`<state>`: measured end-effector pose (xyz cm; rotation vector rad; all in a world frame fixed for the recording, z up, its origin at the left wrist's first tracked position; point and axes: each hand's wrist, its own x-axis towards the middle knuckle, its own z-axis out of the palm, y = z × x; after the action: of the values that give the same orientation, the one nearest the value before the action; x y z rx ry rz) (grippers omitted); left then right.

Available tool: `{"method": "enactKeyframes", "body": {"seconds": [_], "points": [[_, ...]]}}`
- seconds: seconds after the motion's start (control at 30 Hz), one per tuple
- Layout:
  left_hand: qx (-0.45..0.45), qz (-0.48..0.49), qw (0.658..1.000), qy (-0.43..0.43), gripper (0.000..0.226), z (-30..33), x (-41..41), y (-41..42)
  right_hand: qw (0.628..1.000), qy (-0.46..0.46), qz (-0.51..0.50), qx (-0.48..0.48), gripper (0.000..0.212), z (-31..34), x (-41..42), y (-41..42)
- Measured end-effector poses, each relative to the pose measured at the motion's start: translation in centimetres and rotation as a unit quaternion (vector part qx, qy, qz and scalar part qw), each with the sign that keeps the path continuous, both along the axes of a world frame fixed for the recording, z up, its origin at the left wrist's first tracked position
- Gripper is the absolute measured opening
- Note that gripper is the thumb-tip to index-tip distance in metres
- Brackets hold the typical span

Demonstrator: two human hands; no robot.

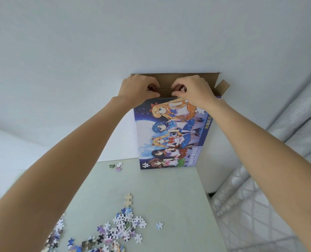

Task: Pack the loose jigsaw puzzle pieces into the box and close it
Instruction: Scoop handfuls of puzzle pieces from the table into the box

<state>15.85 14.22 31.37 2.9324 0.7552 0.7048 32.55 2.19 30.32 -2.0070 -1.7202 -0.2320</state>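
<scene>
so the puzzle box (169, 135) is standing on end at the far edge of the table (169, 193), leaning back on the wall (96, 42), picture side facing the camera. both hands are up at its open top end: the left hand (138, 88) and the right hand (192, 90) each have their fingers curled over the brown cardboard edge, pinching it near the middle, close together. the top flap (178, 80) stands up behind them and a small side flap (222, 87) sticks out on the right.

the loose pieces (122, 228) are still sitting in a heap on the near part of the table, with a few strays (117, 166) up by the box's foot and one (159, 225) off to the right, so packing looks barely begun. my read is this is the "open the mouth up" step.

if it were me: pull the front and back walls apart evenly so the opening stays square, and fold that side flap right out of the way so it doesn't block the mouth. the box is tall and only leaning, so keep one hand on it or lay it flat before scooping, otherwise it'll likely tip. then gather the heap in handfuls and sweep the strays last.
</scene>
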Motion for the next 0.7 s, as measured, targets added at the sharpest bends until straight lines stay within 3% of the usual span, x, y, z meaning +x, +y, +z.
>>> {"method": "enactKeyframes", "body": {"seconds": [0.13, 0.37, 0.53, 0.6, 0.7], "points": [[-0.055, 0.001, 0.998, -0.036, 0.02, -0.2, 0.0, 0.0, 0.998, 0.059, 0.003, 0.023, 0.017, -0.3, -0.3, 0.2], [0.013, -0.043, 0.999, -0.031, 0.023, -0.8, -1.1, 0.0, 0.997, 0.041, 0.0, 0.067, 0.019, -1.0, -1.5, -1.1], [0.091, -0.078, 0.972, -0.204, 0.021, -2.9, -6.0, -2.2, 0.985, -0.007, 0.066, 0.162, 0.022, -2.3, -6.2, -4.3], [0.061, -0.059, 0.972, -0.22, 0.022, -5.6, -9.1, -3.4, 0.984, 0.003, 0.087, 0.152, 0.021, -4.8, -8.6, -5.4], [-0.061, 0.006, 0.978, -0.201, 0.024, -11.1, -14.5, -5.0, 0.991, 0.04, 0.091, 0.089, 0.016, -10.5, -12.5, -6.3]]}}
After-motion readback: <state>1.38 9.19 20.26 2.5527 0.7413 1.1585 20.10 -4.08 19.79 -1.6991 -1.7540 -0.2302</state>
